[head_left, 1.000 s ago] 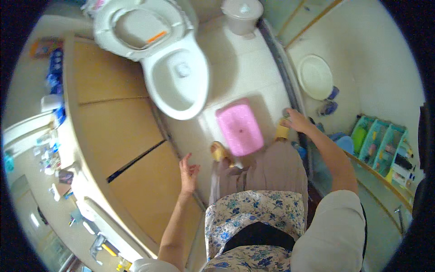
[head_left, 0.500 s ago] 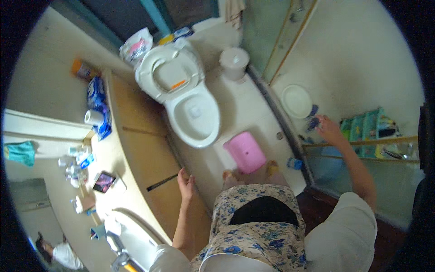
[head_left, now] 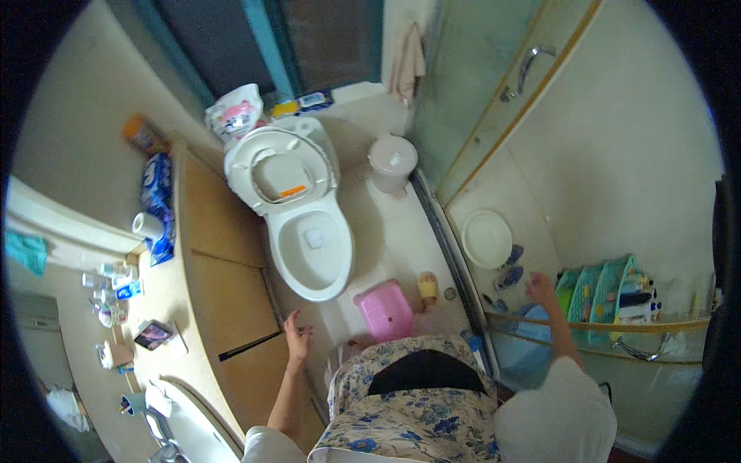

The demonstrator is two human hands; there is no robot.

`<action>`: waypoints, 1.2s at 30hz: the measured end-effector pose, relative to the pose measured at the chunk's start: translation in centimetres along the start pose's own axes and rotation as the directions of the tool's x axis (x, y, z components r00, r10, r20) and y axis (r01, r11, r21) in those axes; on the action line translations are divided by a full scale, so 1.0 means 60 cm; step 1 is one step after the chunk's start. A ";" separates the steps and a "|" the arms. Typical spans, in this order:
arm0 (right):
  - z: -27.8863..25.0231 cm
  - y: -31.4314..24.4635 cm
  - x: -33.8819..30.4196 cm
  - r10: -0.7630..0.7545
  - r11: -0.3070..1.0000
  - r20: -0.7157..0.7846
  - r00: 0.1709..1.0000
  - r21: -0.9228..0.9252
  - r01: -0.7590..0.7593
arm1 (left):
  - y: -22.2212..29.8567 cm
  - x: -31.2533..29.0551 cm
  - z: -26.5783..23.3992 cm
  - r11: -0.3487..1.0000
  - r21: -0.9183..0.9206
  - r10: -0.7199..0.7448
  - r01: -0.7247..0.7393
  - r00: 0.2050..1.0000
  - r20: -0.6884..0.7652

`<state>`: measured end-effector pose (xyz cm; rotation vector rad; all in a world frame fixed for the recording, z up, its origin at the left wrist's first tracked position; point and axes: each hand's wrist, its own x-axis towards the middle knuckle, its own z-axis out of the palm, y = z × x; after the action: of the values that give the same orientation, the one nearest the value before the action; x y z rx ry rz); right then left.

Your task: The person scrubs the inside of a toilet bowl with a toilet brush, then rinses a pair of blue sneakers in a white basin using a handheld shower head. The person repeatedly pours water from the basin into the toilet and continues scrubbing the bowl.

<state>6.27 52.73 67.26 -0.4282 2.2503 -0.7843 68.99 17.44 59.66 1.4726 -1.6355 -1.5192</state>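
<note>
My left hand (head_left: 296,335) hangs open with fingers spread, beside the wooden cabinet front (head_left: 231,309) and just left of the white toilet bowl (head_left: 312,247); it holds nothing. My right hand (head_left: 540,290) reaches out open over the shower floor, near a white basin (head_left: 486,238) and a teal rack (head_left: 610,297) of bottles. It grips nothing. A pink plastic stool (head_left: 384,310) stands on the floor in front of me, between the toilet and the shower sill (head_left: 448,255).
The toilet seat (head_left: 279,166) is raised. A small white lidded bin (head_left: 392,163) stands by the glass shower door (head_left: 494,85). The counter (head_left: 154,309) on the left carries toiletries, a phone and a sink with tap (head_left: 158,424). Slippers (head_left: 505,266) lie in the shower.
The view has risen and pulled back, showing more of the room. My right hand has lifted from the shower sill toward the teal rack. My left hand stays open near the cabinet.
</note>
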 end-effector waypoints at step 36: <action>0.448 -0.346 0.539 -0.402 0.844 0.438 0.804 -0.162 0.511 | 0.047 0.217 0.165 0.909 0.164 -0.379 0.383 0.924 -0.054</action>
<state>4.45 9.67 48.78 -1.1987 1.8890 -0.5503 55.17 9.34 55.32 1.9908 -1.5623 -1.5807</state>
